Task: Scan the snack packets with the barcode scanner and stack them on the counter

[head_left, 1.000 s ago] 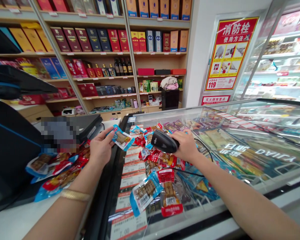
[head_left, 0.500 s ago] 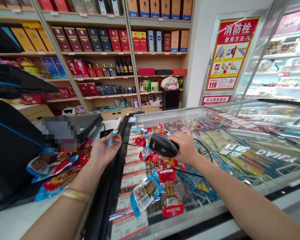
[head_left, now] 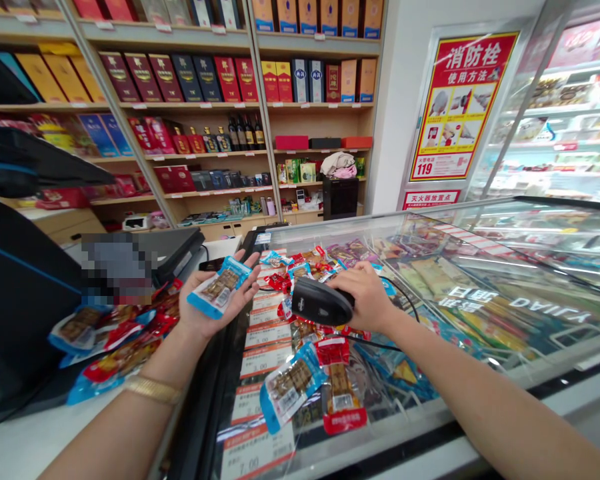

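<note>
A blue-edged snack packet (head_left: 220,288) lies on the upturned palm of my left hand (head_left: 215,300), whose fingers are spread beneath and beside it. My right hand (head_left: 367,297) is wrapped round the handle of a black barcode scanner (head_left: 320,303), its head facing left toward the packet. Below the scanner, a blue packet (head_left: 293,385) and a red packet (head_left: 341,387) rest on the glass top. More red and blue packets (head_left: 305,260) are heaped behind the scanner. Another pile of packets (head_left: 115,340) sits left of my left forearm.
The glass-topped freezer (head_left: 460,223) fills the middle and right, with price labels (head_left: 253,403) along its left side. A dark monitor stand (head_left: 20,300) stands at left. The scanner's black cable (head_left: 405,290) loops over the glass. Stocked shelves (head_left: 190,105) stand behind.
My left hand has opened, and the packet that was upright between its fingers now lies flat across the palm. The scanner in my right hand has shifted slightly left.
</note>
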{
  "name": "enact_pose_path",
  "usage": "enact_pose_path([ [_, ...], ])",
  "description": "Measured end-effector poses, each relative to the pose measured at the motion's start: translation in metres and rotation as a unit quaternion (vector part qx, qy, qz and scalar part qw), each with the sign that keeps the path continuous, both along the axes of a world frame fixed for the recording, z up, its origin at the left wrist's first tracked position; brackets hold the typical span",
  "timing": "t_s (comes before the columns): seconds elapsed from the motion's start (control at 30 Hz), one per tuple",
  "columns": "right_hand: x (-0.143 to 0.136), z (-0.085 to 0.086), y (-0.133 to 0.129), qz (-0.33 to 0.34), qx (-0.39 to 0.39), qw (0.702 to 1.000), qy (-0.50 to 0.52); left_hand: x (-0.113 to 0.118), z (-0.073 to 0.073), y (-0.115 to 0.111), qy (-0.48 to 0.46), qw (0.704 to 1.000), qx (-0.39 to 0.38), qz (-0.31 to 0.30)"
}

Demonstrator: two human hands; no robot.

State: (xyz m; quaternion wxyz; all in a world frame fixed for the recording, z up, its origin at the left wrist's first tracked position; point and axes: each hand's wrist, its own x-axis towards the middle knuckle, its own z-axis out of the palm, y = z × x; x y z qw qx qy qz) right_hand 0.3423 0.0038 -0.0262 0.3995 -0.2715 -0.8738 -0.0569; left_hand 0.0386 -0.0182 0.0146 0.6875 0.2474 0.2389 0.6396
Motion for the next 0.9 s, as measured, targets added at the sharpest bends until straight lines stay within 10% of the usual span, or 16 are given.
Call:
enact_pose_path([
  [0.7, -0.007, 0.001, -0.008, 0.031, -0.076, 0.996, -0.019, 0.003, -0.001, -0.001, 0.087, 0.994, 0.063, 0.013],
  [0.9, -0.005, 0.001, -0.007, 0.014, -0.050, 0.999, -0.006, -0.002, -0.003, 0.010, 0.312, 0.943, 0.024, 0.118],
])
